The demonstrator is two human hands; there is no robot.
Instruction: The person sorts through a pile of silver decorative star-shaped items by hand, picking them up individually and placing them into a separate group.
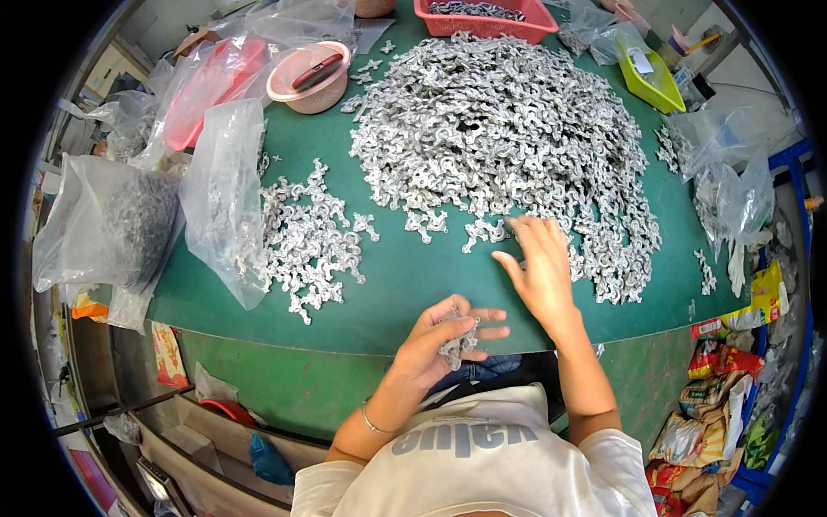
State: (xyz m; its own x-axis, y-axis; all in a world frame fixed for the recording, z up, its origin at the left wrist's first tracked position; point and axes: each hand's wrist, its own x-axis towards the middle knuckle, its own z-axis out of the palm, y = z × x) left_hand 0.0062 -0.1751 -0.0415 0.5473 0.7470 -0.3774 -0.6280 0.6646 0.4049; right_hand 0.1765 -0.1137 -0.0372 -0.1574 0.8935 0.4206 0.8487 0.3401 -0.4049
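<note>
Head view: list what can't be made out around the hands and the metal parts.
- Metal pieces in the left hand: count hidden by the curled fingers.
- Right hand: the palm covers whatever lies under it at the edge of the big pile.
- Red tray: cut off by the top edge.
- Filled plastic bag: contents blurred by the film.

A green-topped work table (405, 284) carries everything here. A large heap of small silver wing-shaped metal parts (504, 129) covers its middle and right side, and a smaller scatter of the same parts (306, 237) lies to the left. Beside that scatter a clear plastic bag (222, 194) stands on the green surface, with a fuller bag of grey parts (112, 220) at the table's left edge. At the far side sit a pink plastic bowl (310, 77), a red basket (487, 19) and a lime-green tray (652, 76). More clear bags (732, 189) crowd the right edge.
</note>
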